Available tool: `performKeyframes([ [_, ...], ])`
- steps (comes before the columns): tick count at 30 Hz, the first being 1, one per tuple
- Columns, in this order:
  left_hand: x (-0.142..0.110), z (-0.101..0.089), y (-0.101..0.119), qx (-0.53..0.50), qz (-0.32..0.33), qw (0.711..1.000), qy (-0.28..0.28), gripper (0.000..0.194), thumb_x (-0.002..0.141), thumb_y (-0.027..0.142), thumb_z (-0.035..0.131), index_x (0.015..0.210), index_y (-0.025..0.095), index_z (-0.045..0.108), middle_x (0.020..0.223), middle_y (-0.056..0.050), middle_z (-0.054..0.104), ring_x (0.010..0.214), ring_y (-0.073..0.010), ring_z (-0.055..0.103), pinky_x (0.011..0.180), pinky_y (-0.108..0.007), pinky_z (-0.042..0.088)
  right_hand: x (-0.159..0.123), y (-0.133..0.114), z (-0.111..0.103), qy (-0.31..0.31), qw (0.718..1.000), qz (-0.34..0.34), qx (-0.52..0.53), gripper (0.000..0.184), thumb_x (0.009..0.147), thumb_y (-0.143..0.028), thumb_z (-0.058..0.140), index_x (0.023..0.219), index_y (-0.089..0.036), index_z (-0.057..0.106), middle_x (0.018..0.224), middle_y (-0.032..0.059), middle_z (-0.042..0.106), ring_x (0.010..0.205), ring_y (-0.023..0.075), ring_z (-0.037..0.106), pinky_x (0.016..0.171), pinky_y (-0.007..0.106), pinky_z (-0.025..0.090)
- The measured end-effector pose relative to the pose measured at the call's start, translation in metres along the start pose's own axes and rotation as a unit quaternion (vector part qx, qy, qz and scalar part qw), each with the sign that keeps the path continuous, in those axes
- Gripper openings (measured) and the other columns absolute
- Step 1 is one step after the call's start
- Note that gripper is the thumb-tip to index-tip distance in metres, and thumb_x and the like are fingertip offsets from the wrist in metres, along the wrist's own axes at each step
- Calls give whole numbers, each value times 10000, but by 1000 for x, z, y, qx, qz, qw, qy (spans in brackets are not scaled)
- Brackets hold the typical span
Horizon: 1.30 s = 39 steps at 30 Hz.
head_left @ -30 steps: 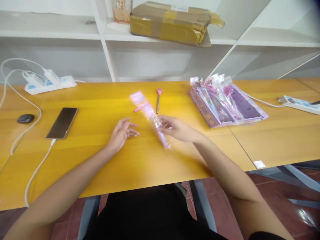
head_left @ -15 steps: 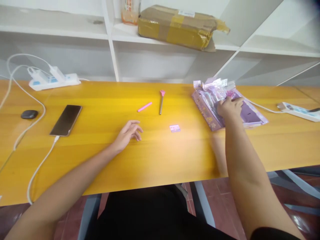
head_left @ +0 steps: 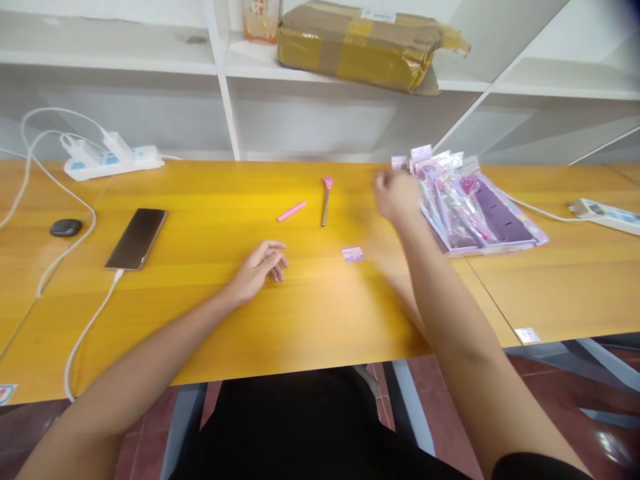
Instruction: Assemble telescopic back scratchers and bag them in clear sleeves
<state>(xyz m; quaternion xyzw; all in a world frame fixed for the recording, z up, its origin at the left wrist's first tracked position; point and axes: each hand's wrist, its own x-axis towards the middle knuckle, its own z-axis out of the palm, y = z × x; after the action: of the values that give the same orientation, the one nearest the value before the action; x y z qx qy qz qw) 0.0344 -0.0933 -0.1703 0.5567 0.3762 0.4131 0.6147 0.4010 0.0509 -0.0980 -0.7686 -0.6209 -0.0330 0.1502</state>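
My left hand rests on the table with its fingers loosely apart and nothing in them. My right hand is over the left edge of a purple box of clear-wrapped packets. Its fingers are smeared by motion and turned away, so whether they hold anything is hidden. Between the hands lie a pink stick and a silver rod topped by a small pink hand shape. Closer to me is a small pink and purple card.
Left on the table are a phone on a charging cable, a black earphone-like case and a white power strip. Another power strip lies far right. A taped cardboard box and a bottle stand on the shelf.
My right hand has moved left, from over the packets to the purple box's left edge, uncovering the packets. My left hand has stayed in place. The view has shifted slightly.
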Motion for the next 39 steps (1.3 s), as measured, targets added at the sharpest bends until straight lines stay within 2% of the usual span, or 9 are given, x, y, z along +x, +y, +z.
performKeyframes([
  [4,-1,0,-1,4,6,1000,-16,458,1060,602,657,1256,194,588,958,-31,719,689,-151,711,666,-307,536,-17,-72,43,-153,988,-17,16,701,1122,-707,391,1190,-130,783,1248,265,784,1183,382,737,968,434,534],
  [10,0,-1,-6,4,3,1000,-30,414,1076,567,636,1263,204,569,957,-20,707,697,-144,703,675,-308,534,9,-98,63,-185,980,-61,-30,413,1093,-355,549,1297,-52,741,1310,328,743,1245,426,729,1028,476,551],
  [13,0,-1,-9,-2,0,999,-36,380,1080,535,631,1266,212,560,961,-12,700,696,-138,693,670,-304,531,15,-106,59,-173,977,-122,1,387,1115,-250,455,1358,-57,687,1310,299,747,1198,378,732,998,425,539],
  [18,-1,-1,-10,0,3,999,-36,344,1083,505,620,1256,214,559,952,-8,695,695,-135,689,665,-300,531,-17,-122,53,-193,935,-294,48,317,1081,-292,574,1339,-177,718,1132,153,816,938,278,724,809,322,493],
  [24,0,-1,-8,-4,5,1000,-27,375,1057,527,679,1223,210,569,926,-5,698,691,-141,710,659,-294,537,-52,-116,20,-152,933,-314,82,219,1057,-306,675,1203,-190,789,908,82,781,789,231,683,729,292,424],
  [30,2,-3,-4,18,2,998,-57,606,900,563,883,1296,191,615,875,-1,701,682,-149,698,656,-287,547,-110,-107,-23,-209,866,-390,233,99,1000,-326,766,1019,-237,805,834,27,766,714,182,665,701,268,389],
  [33,2,-2,-1,57,18,995,-81,491,982,635,764,1137,174,693,761,-3,668,632,-148,650,627,-290,508,-131,-107,-28,-245,836,-373,320,173,954,-409,838,921,-250,777,817,24,747,691,173,636,674,271,374],
  [36,-1,0,0,57,4,995,-87,493,1023,641,700,1198,180,690,773,11,646,624,-133,610,616,-282,478,-137,-106,-26,-221,806,-274,476,500,951,-609,822,701,-234,607,612,-21,535,544,127,421,572,280,294],
  [39,-6,2,2,65,-16,993,-97,529,1075,624,616,1353,175,651,821,7,644,661,-137,610,633,-285,480,-138,-99,-23,-198,700,-107,677,752,954,-778,722,604,-272,290,518,-77,205,463,107,160,455,292,166],
])
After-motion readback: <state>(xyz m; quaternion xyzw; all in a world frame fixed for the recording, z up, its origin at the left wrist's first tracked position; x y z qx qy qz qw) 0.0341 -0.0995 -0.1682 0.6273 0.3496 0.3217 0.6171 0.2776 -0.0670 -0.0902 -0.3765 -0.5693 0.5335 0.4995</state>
